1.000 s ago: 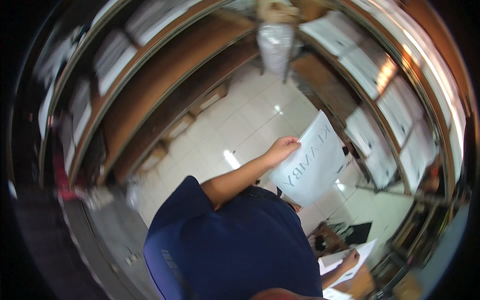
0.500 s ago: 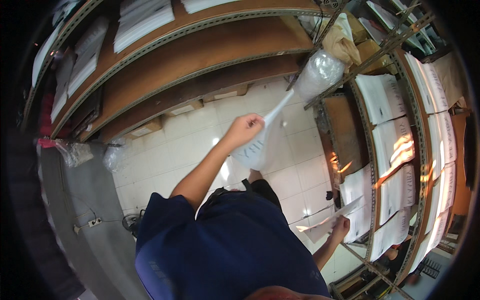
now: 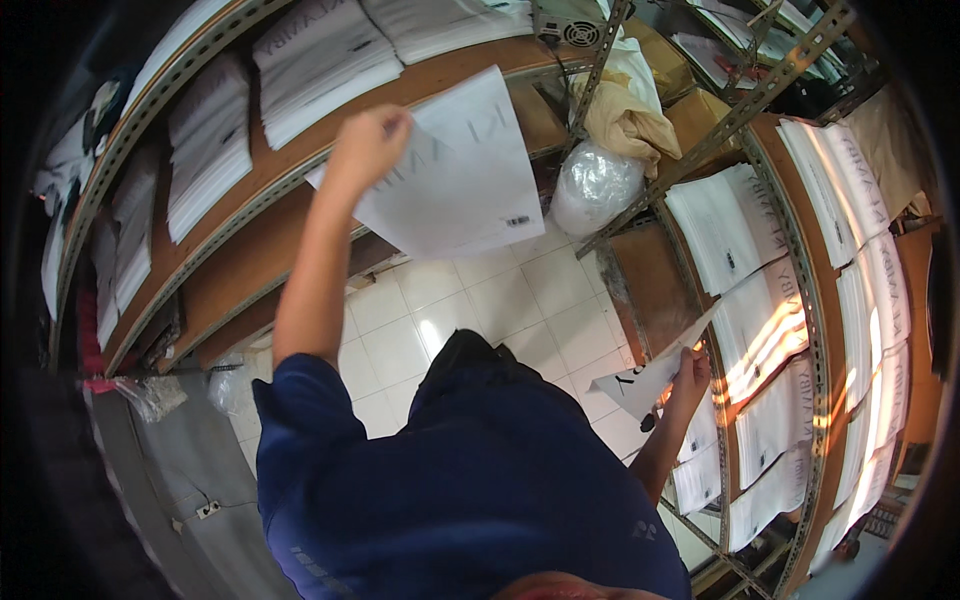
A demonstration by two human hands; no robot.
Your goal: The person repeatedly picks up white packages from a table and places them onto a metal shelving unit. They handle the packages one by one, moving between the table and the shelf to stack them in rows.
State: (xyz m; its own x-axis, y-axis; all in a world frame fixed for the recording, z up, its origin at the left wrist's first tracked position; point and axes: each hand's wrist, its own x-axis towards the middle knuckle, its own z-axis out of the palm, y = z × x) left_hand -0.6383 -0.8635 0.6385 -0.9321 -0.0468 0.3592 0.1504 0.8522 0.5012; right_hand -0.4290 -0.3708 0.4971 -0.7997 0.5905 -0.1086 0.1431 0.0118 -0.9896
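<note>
With the left hand pinching the flat white packet by its corner up at the wooden shelf's front edge, keep it level sliding in, while the right hand stays clamped on a second packet by the right-side rack.

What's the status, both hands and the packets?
Left hand raised, gripping a flat white packet at the wooden shelf. Right hand low, holding a second white packet by the right rack. Nothing between hands and shelves.
</note>
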